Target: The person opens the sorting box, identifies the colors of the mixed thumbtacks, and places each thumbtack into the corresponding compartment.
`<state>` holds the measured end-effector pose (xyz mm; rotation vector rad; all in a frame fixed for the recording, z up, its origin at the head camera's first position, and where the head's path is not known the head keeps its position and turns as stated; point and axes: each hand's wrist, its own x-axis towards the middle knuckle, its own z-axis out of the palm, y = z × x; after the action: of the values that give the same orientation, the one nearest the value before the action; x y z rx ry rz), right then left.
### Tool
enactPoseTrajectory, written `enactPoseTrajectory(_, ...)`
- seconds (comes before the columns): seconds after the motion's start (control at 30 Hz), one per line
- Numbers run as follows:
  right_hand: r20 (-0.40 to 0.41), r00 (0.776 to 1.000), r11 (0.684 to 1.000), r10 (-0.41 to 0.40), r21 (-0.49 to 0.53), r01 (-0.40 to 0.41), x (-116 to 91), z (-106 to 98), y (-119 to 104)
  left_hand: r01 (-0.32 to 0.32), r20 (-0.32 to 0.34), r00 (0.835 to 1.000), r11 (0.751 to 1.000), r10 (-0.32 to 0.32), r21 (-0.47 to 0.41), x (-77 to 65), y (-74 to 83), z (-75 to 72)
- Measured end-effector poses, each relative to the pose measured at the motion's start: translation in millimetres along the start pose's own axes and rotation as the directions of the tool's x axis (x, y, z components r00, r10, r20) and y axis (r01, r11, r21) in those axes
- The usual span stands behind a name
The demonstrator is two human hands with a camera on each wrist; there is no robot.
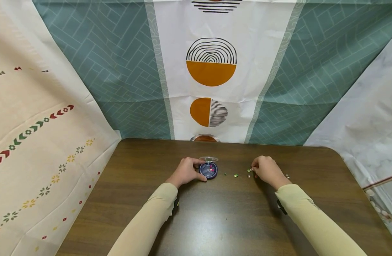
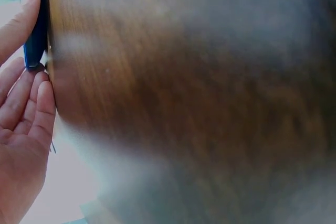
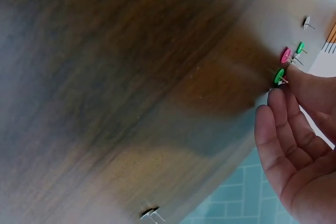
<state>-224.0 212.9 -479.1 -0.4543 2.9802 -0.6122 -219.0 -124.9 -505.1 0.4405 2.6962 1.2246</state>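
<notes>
My left hand (image 1: 187, 171) holds a small round blue case (image 1: 212, 175) between thumb and fingers on the table. Its clear lid (image 1: 208, 159) stands raised at the back, and a few red or pink pieces lie inside. In the left wrist view the case (image 2: 34, 35) shows edge-on between the thumb and fingertips. My right hand (image 1: 267, 170) is low over the table, pinching a green thumbtack (image 3: 279, 76) at thumb and fingertip. Close by lie a pink thumbtack (image 3: 286, 55), another green thumbtack (image 3: 300, 47) and a white thumbtack (image 3: 307, 23).
Between the hands, more green thumbtacks (image 1: 236, 175) lie on the brown table (image 1: 208, 220). Pale thumbtacks (image 1: 287, 176) sit to the right of the right hand. A patterned curtain (image 1: 212, 106) hangs behind the table's far edge.
</notes>
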Motion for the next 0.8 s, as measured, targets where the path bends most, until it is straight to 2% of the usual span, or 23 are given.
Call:
enactPoseTrajectory(0.33, 0.012, 1.000, 1.000, 0.020, -0.016, -0.020, 0.6, -2.6, 1.9, 0.004, -0.002, 1.000, 1.000, -0.004, -0.026, 0.2, 3.4, -1.2)
enactPoseTrajectory(0.8, -0.123, 0.992, 1.000, -0.019, -0.019, 0.016, 1.4, -1.8, 3.3, 0.001, -0.003, 1.000, 1.000, -0.001, 0.000, 0.4, 0.6, 0.5)
